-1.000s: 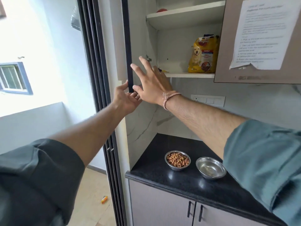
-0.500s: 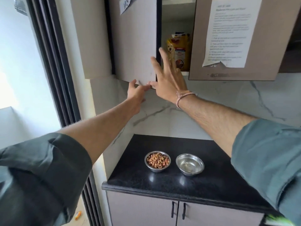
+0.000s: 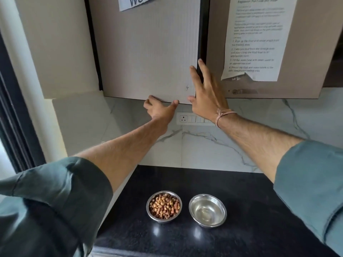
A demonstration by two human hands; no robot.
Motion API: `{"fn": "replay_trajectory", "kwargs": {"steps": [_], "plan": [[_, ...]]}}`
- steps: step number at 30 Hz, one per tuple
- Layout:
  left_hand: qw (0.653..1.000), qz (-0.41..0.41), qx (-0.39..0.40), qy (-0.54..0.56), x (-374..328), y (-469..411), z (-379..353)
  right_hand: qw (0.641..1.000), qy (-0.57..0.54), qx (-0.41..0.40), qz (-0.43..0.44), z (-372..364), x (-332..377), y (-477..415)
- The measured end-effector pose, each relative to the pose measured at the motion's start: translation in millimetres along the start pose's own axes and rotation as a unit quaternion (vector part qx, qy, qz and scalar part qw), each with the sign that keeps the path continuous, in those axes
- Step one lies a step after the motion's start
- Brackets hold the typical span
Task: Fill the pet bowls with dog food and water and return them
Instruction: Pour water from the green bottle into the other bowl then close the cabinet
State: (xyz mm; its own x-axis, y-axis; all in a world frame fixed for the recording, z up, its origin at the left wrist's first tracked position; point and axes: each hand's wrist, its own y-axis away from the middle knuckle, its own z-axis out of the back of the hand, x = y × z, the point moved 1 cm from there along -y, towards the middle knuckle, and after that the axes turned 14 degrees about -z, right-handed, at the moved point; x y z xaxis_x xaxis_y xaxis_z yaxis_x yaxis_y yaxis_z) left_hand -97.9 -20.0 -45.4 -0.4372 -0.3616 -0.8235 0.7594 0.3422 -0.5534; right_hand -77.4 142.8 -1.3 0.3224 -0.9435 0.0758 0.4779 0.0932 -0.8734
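Observation:
Two steel bowls stand side by side on the black counter (image 3: pixel 250 210). The left bowl (image 3: pixel 164 206) is full of brown kibble; the right bowl (image 3: pixel 207 210) holds clear water. Above them, the left cupboard door (image 3: pixel 146 52) is almost flush with its neighbour. My left hand (image 3: pixel 161 110) holds the door's bottom edge from underneath, thumb up on its front. My right hand (image 3: pixel 205 89) lies flat with straight fingers on the door's right edge. The dog food bag is hidden behind the door.
A printed instruction sheet (image 3: pixel 255 38) is taped to the right cupboard door (image 3: pixel 306 52). A white socket strip (image 3: pixel 195 119) sits on the marble backsplash below my hands. A dark sliding-door frame (image 3: pixel 13 108) runs down the left. Lower cabinets lie under the counter.
The left cupboard door has swung from wide open to nearly closed, hiding the shelf and dog food bag. Both hands followed it to the right; the view shifted to face the counter.

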Motion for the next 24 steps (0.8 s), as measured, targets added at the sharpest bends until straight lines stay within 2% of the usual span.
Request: {"fn": "replay_trajectory", "kwargs": {"steps": [14,24], "plan": [[0.996,-0.015,-0.062,-0.064,16.3,-35.0,-87.1,0.995,0.092,0.009,-0.033,-66.3,-66.3,-47.0],[0.991,0.001,-0.090,-0.101,25.4,-55.2,-108.4,0.990,0.125,-0.003,-0.059,-98.4,-80.8,-59.2]]}}
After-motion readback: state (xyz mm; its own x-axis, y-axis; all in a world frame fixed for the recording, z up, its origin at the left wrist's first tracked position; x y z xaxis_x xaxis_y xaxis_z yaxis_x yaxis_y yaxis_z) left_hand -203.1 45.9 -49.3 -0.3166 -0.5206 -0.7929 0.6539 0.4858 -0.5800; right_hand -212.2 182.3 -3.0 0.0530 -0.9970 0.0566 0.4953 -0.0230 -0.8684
